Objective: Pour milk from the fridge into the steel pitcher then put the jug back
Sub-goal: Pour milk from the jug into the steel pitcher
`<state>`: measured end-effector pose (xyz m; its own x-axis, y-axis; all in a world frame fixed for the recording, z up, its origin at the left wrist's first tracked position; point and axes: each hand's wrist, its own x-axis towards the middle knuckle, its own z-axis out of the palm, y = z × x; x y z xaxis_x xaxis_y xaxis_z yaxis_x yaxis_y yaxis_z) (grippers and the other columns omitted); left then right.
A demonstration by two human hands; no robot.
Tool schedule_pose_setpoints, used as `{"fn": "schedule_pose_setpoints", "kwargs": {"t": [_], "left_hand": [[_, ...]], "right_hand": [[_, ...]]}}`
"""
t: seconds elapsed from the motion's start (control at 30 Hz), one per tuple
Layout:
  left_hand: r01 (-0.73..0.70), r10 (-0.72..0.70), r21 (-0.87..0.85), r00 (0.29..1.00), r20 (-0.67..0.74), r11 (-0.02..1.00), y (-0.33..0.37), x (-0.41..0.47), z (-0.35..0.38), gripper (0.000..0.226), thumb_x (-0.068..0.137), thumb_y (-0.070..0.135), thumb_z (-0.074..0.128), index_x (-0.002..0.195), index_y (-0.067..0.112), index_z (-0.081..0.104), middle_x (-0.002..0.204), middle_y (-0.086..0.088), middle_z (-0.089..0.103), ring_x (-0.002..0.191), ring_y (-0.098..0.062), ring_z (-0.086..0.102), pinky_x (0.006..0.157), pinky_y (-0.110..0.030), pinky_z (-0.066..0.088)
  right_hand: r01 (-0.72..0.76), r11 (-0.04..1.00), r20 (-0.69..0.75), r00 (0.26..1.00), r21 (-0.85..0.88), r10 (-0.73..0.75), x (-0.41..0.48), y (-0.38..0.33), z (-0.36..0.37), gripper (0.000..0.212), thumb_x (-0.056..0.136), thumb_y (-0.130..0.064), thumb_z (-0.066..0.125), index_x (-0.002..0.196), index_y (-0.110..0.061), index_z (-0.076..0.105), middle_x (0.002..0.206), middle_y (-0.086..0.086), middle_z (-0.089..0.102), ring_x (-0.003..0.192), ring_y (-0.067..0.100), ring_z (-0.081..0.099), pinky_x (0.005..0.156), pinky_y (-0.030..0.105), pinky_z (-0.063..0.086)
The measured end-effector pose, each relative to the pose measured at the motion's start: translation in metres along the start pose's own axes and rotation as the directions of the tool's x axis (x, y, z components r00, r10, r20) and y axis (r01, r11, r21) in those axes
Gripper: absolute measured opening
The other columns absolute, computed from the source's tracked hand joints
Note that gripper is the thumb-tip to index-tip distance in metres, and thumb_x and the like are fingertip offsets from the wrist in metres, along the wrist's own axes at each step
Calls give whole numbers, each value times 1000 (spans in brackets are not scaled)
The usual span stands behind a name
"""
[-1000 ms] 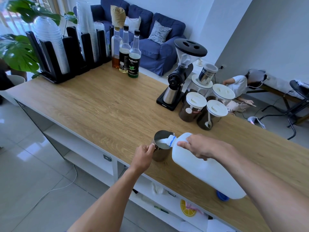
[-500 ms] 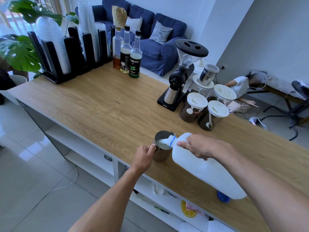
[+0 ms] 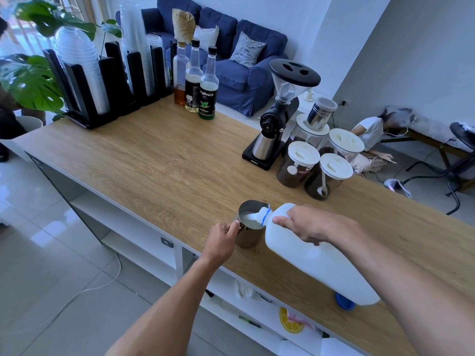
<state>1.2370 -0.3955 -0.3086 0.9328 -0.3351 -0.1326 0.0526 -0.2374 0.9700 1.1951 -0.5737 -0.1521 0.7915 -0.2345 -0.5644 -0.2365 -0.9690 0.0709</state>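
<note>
At the near edge of a wooden counter [image 3: 154, 163], from left: left hand [image 3: 221, 240], fingers curled tight on the near side of the steel pitcher [image 3: 248, 238], upright on the wood, partly filled with milk. Next, white milk jug [image 3: 321, 265], tipped steeply, spout over the pitcher's rim, pouring. Right hand [image 3: 308, 224] clamped around the jug near its neck. Blue cap [image 3: 344, 302] on the counter, partly hidden by the jug's base. Farther back, coffee grinder [image 3: 277, 119] and lidded jars [image 3: 300, 165].
</note>
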Motion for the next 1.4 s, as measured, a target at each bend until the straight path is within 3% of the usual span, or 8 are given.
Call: {"fn": "schedule_pose_setpoints", "kwargs": {"t": [0.23,0.5,0.77,0.9,1.2,1.4], "left_hand": [[-6,6,0,1000,-2,1000,2,0,0,46,91,40,42,54,13,38,54,-6,31,53,-22,23,53,-36,17],[7,-7,-2,1000,-11,1000,0,1,1,48,98,31,44,54,13,34,54,-6,28,54,-22,21,54,-38,17],[8,-8,-6,1000,-9,1000,0,1,1,49,99,29,45,54,15,30,53,-4,27,51,-19,20,52,-33,15],[10,-10,-5,1000,-3,1000,0,1,1,47,95,34,44,55,14,31,54,-6,27,54,-22,20,53,-37,16],[23,-23,4,1000,-2,1000,0,1,0,49,100,31,45,56,13,34,55,-7,29,54,-22,22,53,-36,18],[23,-23,11,1000,-5,1000,0,1,0,48,100,29,45,55,14,34,54,-6,30,54,-22,22,52,-32,17]], "right_hand": [[3,1000,1,1000,-11,-3,-1,-1,-1,72,94,-63,21,95,-1,58,88,20,70,56,22,62,54,29,40],[6,1000,-9,1000,8,-6,-3,-2,-2,62,95,-63,23,81,-9,50,78,18,67,50,20,57,54,30,39],[11,1000,-23,1000,12,-11,-2,-1,-2,55,94,-64,24,72,-17,44,75,12,66,55,20,62,63,33,46],[1,1000,-24,1000,17,-1,-3,-2,-2,53,93,-65,25,71,-19,42,78,13,67,56,21,62,68,34,49],[6,999,-17,1000,42,-5,-4,-3,-3,51,94,-63,26,69,-21,40,68,8,60,52,19,60,65,33,48],[7,1000,-19,1000,28,-6,-5,-3,-4,53,94,-64,26,70,-19,41,76,14,66,53,21,60,63,33,46]]}}
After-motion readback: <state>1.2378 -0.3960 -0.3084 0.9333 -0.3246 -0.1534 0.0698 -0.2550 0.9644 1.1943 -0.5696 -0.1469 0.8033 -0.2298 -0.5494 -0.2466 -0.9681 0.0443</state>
